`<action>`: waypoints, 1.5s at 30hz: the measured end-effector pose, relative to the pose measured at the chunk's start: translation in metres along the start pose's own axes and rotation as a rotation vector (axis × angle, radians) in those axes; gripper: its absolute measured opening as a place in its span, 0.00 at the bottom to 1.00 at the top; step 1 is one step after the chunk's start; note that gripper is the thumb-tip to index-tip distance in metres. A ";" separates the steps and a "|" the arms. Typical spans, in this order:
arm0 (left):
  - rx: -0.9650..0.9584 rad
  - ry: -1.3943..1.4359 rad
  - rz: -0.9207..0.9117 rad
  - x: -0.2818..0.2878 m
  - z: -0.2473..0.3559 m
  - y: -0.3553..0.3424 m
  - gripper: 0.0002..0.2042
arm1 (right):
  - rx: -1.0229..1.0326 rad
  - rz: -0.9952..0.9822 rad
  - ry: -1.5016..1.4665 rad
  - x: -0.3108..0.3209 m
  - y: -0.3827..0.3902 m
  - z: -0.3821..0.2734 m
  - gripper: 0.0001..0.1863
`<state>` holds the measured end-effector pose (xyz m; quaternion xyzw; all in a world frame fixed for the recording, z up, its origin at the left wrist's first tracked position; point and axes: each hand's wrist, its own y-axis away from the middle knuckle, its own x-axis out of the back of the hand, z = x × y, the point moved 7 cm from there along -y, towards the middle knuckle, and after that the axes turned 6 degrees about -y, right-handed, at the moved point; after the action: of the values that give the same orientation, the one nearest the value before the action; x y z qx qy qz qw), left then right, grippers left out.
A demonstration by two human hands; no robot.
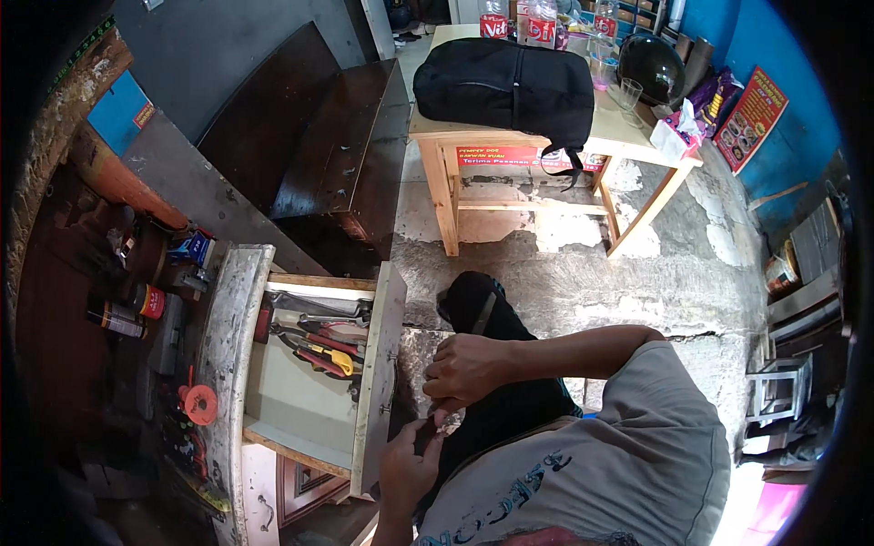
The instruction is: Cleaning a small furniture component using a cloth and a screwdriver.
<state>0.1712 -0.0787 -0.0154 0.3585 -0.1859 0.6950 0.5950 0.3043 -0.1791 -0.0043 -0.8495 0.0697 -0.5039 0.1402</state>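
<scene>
My two hands meet over my lap, just right of an open drawer (300,400). In my left hand (410,469), a small dark brown piece (424,437) is pinched between thumb and fingers; its kind is not clear. My right hand (469,369) is above it, fingers curled closed, thumb down near the left fingertips. Whatever the right fingers grip is hidden behind the hand. Inside the drawer, several hand tools lie at the far end, among them pliers with red handles (319,362) and a yellow-handled tool (341,360).
The drawer front (378,382) stands close beside my left hand. A worn cabinet top (223,337) holds a red-orange round piece (198,404). Ahead are a dark wooden bench (323,168) and a light wooden table (437,136) with a black backpack (501,86), bottles and a dark helmet (651,68).
</scene>
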 end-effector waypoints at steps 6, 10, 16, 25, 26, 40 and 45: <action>-0.011 -0.085 -0.029 0.024 0.016 0.008 0.17 | 0.076 0.247 0.108 0.050 0.023 0.014 0.22; 0.037 -0.248 -0.014 0.061 -0.010 0.033 0.15 | -0.392 0.239 0.423 0.118 0.095 0.114 0.19; 0.190 0.130 0.164 0.053 -0.032 0.039 0.19 | -0.707 0.890 -0.542 0.121 0.156 0.129 0.21; -0.160 0.247 0.182 -0.028 -0.014 -0.018 0.15 | -0.357 1.083 -1.657 -0.032 0.007 -0.006 0.23; -0.192 0.192 0.203 -0.025 -0.009 -0.016 0.13 | -0.466 1.045 -1.560 -0.030 0.004 -0.004 0.25; -0.051 0.101 0.198 -0.003 0.020 0.001 0.17 | -0.871 1.525 -1.083 0.029 0.066 0.124 0.30; -0.065 0.164 0.192 -0.001 0.020 0.002 0.17 | -0.347 1.804 -0.554 0.117 0.084 0.043 0.30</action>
<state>0.1749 -0.0934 -0.0026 0.2615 -0.1925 0.7692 0.5504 0.4003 -0.2825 0.0480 -0.5740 0.7354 0.0299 0.3590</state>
